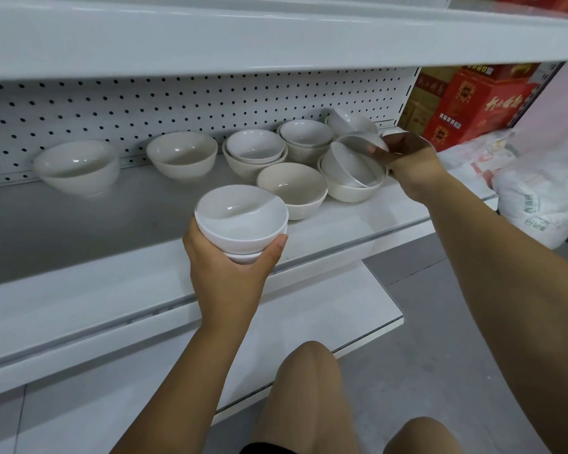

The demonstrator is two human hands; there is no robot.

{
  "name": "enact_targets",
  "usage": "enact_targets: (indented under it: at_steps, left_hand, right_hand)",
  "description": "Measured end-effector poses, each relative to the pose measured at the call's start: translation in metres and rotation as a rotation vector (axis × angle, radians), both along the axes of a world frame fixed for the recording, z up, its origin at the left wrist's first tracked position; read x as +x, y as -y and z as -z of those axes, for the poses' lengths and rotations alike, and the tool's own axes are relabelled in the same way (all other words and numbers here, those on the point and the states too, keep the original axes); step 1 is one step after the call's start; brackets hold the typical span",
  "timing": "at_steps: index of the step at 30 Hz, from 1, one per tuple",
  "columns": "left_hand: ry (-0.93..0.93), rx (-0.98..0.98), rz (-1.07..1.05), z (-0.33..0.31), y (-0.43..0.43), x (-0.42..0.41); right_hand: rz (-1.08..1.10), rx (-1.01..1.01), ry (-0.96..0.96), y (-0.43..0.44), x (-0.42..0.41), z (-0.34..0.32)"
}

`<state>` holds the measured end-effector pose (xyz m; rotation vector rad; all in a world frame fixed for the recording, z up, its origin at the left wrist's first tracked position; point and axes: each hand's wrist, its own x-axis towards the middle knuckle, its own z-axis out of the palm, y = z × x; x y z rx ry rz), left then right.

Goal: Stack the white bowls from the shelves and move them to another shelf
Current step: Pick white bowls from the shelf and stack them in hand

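- Left hand (230, 273), head view: curled round a two-bowl stack (241, 221), held over the front of the shelf (95, 257).
- Right hand (407, 158), at 2 o'clock of that stack, is pinched on the rim of a tilted bowl (348, 168) nested in a larger bowl (351, 193).
- A slip is judged possible from that shallow rim pinch; the larger bowl beneath could be chipped.
- The stack could be tipped when loaded one-handed.

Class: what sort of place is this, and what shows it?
Probably a shop or stockroom: white metal shelves with a pegboard back, many loose bowls, and stacked red cartons alongside.
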<state>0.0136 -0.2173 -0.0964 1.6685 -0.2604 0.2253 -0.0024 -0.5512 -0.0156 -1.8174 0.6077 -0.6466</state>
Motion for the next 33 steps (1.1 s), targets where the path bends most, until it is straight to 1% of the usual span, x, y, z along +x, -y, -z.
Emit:
enact_targets:
  at_steps: [4, 7, 12, 22, 26, 33]
  left_hand:
    - [-0.007, 0.008, 0.007, 0.0, -0.001, 0.0]
    - [-0.01, 0.0, 0.016, -0.002, -0.002, -0.001]
    - [0.002, 0.009, 0.037, -0.002, -0.004, 0.0]
    - [-0.009, 0.016, 0.147, -0.004, -0.012, 0.004]
    - [-0.006, 0.004, 0.175, -0.006, -0.015, 0.003]
    - [-0.031, -0.004, 0.199, -0.009, -0.015, 0.002]
  right_hand:
    - [0.097, 0.053, 0.04, -0.007, 0.0, -0.002]
    - [0.1, 0.027, 0.054, -0.011, 0.001, -0.005]
    - [0.106, -0.01, 0.158, -0.012, -0.005, -0.007]
    - [0.174, 0.011, 0.371, -0.024, -0.018, -0.026]
    - [0.168, 0.098, 0.409, -0.048, -0.029, -0.027]
    - [0.146, 0.391, 0.44, -0.103, -0.044, -0.027]
